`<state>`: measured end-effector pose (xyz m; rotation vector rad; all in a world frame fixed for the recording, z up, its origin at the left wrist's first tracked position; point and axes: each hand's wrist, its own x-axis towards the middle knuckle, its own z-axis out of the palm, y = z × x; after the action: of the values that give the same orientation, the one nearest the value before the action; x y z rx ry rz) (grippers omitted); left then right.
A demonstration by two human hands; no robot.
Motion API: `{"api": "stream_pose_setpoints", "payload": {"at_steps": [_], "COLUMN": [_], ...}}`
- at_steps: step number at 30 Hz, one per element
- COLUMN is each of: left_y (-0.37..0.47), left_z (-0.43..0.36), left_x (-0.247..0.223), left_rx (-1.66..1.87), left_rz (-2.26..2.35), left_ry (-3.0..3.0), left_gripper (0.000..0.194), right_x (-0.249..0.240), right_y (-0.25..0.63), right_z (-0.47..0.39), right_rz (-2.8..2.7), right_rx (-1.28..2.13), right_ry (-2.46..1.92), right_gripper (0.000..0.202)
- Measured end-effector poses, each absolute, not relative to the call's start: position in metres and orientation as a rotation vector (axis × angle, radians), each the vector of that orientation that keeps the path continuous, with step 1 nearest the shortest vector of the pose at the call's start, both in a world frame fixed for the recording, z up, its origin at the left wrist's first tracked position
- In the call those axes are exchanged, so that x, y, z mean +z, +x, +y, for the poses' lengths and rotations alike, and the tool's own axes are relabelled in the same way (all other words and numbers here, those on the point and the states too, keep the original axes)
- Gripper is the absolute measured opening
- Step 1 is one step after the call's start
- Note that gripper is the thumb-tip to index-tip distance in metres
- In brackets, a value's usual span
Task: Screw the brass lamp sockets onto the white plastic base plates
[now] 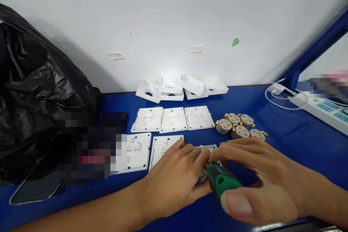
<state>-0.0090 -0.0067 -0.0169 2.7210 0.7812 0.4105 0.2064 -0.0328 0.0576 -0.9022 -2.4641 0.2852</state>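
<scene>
Low in the middle of the head view, my left hand (171, 175) is closed around a white square plate (211, 147), most of it hidden by the fingers. A grey round part (202, 177) shows on the plate between my hands. My right hand (268, 177) grips a green-and-black screwdriver (224, 181), thumb along its near end. The tool's tip points down at a brass-coloured bit on the round part, though the contact point is hidden. Just beyond my right hand lie several grey-brown round parts (241, 132) with brass tabs.
Several white square plates (173, 120) lie in rows on the blue table (293, 130). Open white housings (168, 84) are piled against the wall. A black plastic bag (43, 79) bulges at left, near a dark phone-like slab (38, 185). A power strip (320, 107) with white cable stands right.
</scene>
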Motion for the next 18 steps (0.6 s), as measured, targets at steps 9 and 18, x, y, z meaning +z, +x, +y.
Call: {"api": "stream_pose_setpoints", "payload": {"at_steps": [9, 18], "left_y": [-0.0086, -0.0102], "left_z": [-0.0059, -0.0089], "left_x": [-0.017, -0.0131], "left_rx": [0.402, 0.393], "left_rz": [0.79, 0.794], "left_ry": [2.736, 2.721], "left_gripper": [0.015, 0.026], "right_x": [0.0573, 0.057], "right_y": [0.207, 0.2095], "right_z": [-0.0329, -0.0337], "right_rz": [-2.497, -2.531], "right_rx": [0.28, 0.28], "right_ry": [-0.95, -0.973], "right_gripper": [0.029, 0.028]}}
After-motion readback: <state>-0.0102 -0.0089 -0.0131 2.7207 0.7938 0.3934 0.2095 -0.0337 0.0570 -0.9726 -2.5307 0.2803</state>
